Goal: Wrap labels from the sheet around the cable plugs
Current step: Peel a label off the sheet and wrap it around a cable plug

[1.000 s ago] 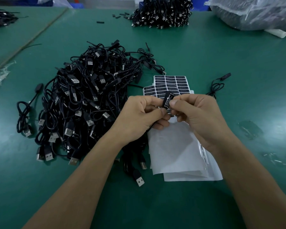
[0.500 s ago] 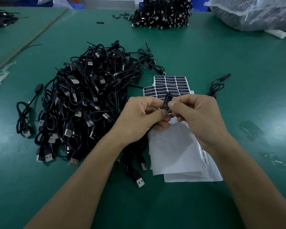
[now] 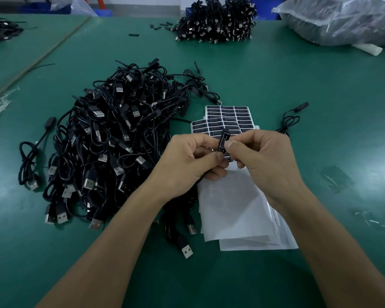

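Head view looks down on a green table (image 3: 320,85), where both hands meet above a label sheet (image 3: 229,115). The left hand (image 3: 187,162) pinches the lower end of a small black cable plug (image 3: 223,140) between thumb and forefinger, and its other fingers are curled under it. The right hand (image 3: 268,161) pinches the same cable plug from the right side with thumb and forefinger, and its remaining fingers are bent behind. The cable plug stands almost upright between the two thumbs, slightly tilted, in the air over the near edge of the label sheet. A black label with white print lies on its face, but I cannot tell if it goes fully around. A thin black wire (image 3: 201,178) comes out under the left palm. The label sheet shows rows of black labels and lies flat, partly hidden by the hands. Near it, under the right wrist, lie several white backing sheets (image 3: 236,216), stacked loosely. To the left is a big pile of black USB cables (image 3: 111,138), which touches the left edge of these papers. One coiled cable (image 3: 290,120) lies alone, just right of the label sheet. At the far edge are a neat bundle of cables (image 3: 216,21) and a clear plastic bag (image 3: 342,18).
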`<action>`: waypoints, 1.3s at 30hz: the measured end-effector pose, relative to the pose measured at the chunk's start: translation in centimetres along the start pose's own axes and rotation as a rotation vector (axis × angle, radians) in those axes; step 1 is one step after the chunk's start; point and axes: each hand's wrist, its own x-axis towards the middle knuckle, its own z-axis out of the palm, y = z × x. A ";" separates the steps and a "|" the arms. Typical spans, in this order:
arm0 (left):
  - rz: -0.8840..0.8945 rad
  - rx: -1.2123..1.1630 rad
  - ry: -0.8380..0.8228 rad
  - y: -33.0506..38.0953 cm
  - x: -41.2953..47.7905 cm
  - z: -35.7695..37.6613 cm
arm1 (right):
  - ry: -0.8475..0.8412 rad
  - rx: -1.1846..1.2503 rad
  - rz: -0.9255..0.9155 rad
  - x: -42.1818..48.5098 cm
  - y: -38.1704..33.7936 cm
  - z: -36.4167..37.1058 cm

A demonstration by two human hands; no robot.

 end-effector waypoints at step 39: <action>0.009 0.024 -0.018 0.2 -0.1 0.0 | 0.058 -0.053 0.028 -0.1 -0.1 0.0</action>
